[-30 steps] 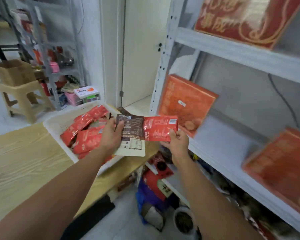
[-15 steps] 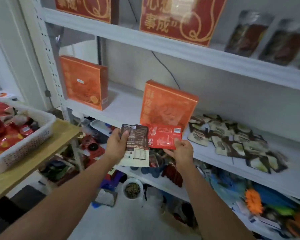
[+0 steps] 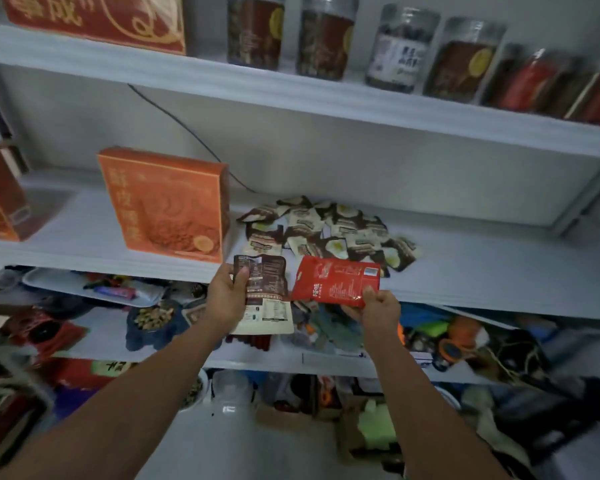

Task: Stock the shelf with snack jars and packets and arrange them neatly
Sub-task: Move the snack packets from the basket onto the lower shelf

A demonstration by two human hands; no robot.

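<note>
At shelf (image 3: 482, 271), left fingers (image 3: 241, 276) grasp brown packet (image 3: 269, 282), right fingers (image 3: 369, 293) red packet (image 3: 336, 280) (print blurred)

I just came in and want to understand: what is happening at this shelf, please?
A person is stocking shelves. The left hand holds a brown packet, and the right hand pinches a red packet at the middle shelf's front edge. A pile of small packets lies there beside an orange box.

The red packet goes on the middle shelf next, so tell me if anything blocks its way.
Nothing visible blocks it. The right hand holds the red packet at the front edge of the shelf; the pile of small packets lies behind it, but bare shelf lies to the pile's right.
</note>
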